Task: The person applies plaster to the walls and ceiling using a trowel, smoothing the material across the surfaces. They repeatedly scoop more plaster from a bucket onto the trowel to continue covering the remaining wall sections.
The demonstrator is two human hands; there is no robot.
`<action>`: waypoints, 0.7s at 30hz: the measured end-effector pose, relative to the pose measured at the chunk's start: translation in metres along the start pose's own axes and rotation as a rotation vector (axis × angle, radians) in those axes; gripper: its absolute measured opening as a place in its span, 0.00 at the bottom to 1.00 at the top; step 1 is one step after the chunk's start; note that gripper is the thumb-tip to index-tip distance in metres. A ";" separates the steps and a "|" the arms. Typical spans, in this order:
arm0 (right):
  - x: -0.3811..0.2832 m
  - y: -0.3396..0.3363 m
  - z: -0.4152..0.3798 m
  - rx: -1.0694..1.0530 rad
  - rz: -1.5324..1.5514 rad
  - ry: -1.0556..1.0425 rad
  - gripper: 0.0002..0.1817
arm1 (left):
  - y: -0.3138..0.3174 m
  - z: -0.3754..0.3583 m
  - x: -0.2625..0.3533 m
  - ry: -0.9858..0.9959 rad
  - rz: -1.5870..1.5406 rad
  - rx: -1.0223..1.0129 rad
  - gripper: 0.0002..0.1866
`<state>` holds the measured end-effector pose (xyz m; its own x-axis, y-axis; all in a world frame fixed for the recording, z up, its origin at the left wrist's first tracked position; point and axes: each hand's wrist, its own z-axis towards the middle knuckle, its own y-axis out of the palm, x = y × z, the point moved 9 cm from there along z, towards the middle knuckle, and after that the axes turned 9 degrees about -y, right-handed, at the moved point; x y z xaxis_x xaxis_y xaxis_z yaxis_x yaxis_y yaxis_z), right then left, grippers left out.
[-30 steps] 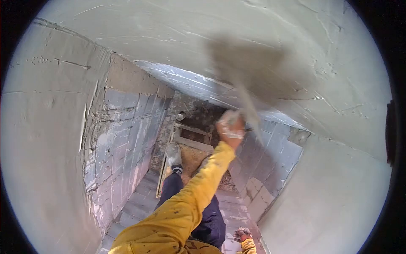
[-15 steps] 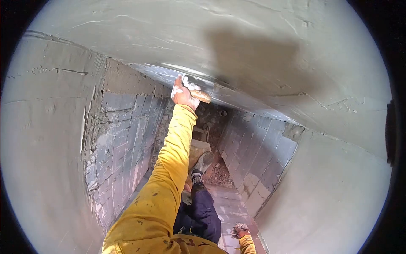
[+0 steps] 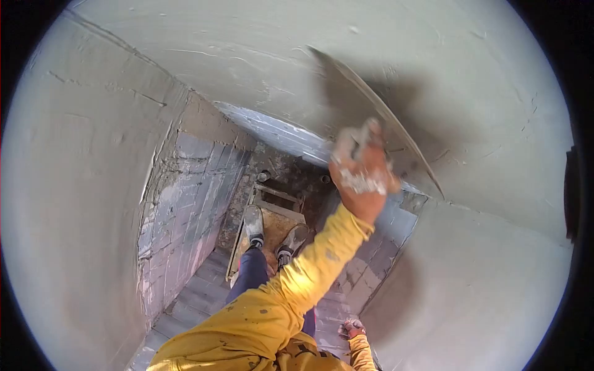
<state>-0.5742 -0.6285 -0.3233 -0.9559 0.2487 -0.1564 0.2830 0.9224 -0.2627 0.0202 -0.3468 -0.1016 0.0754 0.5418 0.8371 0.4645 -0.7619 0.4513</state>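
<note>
My left hand (image 3: 361,170), smeared with pale plaster and a little blurred, reaches up in a paint-spotted yellow sleeve. Its fingers are wrapped round the handle of a long plastering trowel (image 3: 362,96). The blade lies slantwise against the wet grey plaster wall (image 3: 260,49), one long edge standing slightly off it; the handle is mostly hidden by the hand. Low at the right, beside my body, my right hand (image 3: 351,329) is closed with fingers curled; what it holds, if anything, I cannot make out.
My feet stand on a worn wooden platform (image 3: 281,217) below. Bare block shows on the lower left wall (image 3: 185,204), with fresh plaster above. A plastered wall (image 3: 470,272) rises on the right. A pipe end (image 3: 264,175) sits near the floor.
My left hand has moved right and the trowel has swung to a steep slant, its long blade now showing. The view has shifted, bringing both feet into sight.
</note>
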 end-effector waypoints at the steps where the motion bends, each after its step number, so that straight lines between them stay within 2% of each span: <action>1: -0.010 0.002 -0.002 -0.008 -0.002 -0.037 0.06 | -0.003 -0.012 0.002 0.179 0.147 -0.005 0.12; 3: -0.025 0.008 -0.009 -0.020 0.003 -0.085 0.06 | -0.027 -0.019 -0.025 0.162 0.111 0.003 0.13; 5: -0.025 0.010 -0.005 -0.028 0.015 -0.112 0.06 | -0.067 -0.012 -0.089 -0.229 -0.265 0.017 0.12; 7: -0.025 0.011 -0.011 0.007 -0.003 -0.053 0.06 | -0.120 0.011 -0.149 -0.430 -0.322 0.100 0.11; 9: -0.003 0.009 -0.008 0.007 -0.010 -0.025 0.07 | -0.164 0.042 -0.214 -0.665 -0.569 0.220 0.10; 10: 0.024 -0.003 0.011 -0.016 -0.070 -0.026 0.07 | -0.185 0.063 -0.244 -0.677 -0.571 0.208 0.10; 14: 0.039 -0.003 0.000 0.067 -0.131 0.202 0.11 | -0.208 0.124 -0.308 -0.770 -0.634 0.174 0.10; 15: 0.040 -0.003 0.000 0.052 -0.116 0.205 0.11 | -0.211 0.132 -0.311 -0.783 -0.555 0.268 0.10; 21: 0.003 0.010 -0.008 0.038 -0.115 0.133 0.12 | -0.205 0.179 -0.302 -0.788 -0.700 0.237 0.09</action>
<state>-0.5753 -0.6159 -0.3186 -0.9834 0.1816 0.0035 0.1718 0.9358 -0.3079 0.0604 -0.2904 -0.5028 0.2343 0.9705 -0.0560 0.7776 -0.1525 0.6100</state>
